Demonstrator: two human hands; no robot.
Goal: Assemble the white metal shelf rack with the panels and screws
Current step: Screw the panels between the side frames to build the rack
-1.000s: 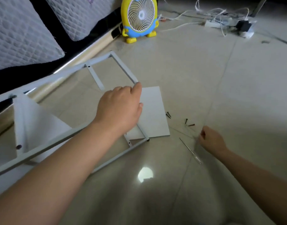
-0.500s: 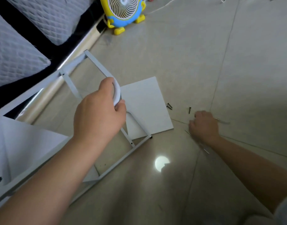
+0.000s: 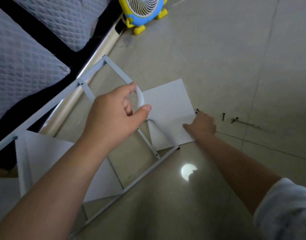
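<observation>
On the glossy beige tiled floor (image 3: 218, 58), beside quilted grey cushions (image 3: 18, 66) at far left, lies the white metal rack frame (image 3: 44, 111) of thin square tubing. Its long axis runs diagonally from near left to far right, and a flat white shelf panel (image 3: 44, 153) is already set between its rails at the near end. The far end carries a curved white tubular handle (image 3: 141, 99). The left hand (image 3: 114, 115) grips that handle, with fingers and thumb curled round it. Beyond stands a rounded yellow-and-blue plastic fan (image 3: 143, 13). A loose smooth white rectangular panel (image 3: 167, 104) lies flat on the tiles, partly under the frame's handle end. The right hand (image 3: 200, 125) rests on the panel's right edge, thumb stretched over the surface. Its fingers bend down past the edge, and whether they grip it cannot be told. Just right lie small black screws (image 3: 223, 116) and a thin metal rod-like tool (image 3: 252, 125).
</observation>
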